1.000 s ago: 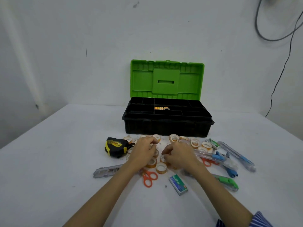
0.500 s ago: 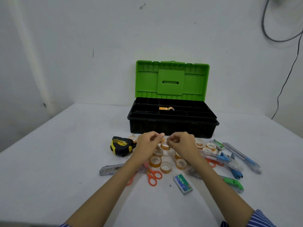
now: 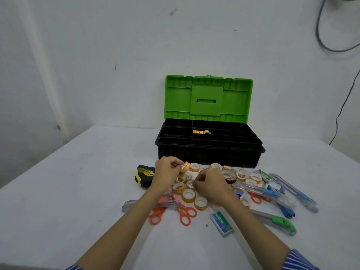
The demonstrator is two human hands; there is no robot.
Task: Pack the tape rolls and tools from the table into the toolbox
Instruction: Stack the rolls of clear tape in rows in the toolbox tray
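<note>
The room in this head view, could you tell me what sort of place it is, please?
Probably a plain room set up for a sorting exercise, not a workshop: a bare white table against blank white walls, one open toolbox, a loose cable on the wall.

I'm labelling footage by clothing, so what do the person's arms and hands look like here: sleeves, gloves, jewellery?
Both hands, the left hand and the right hand, are bare: no gloves, and no rings or watch show. The forearms are uncovered. Blue and white striped sleeves show only at the bottom edge of the picture, clearest on the right arm, with a sliver on the left.
</note>
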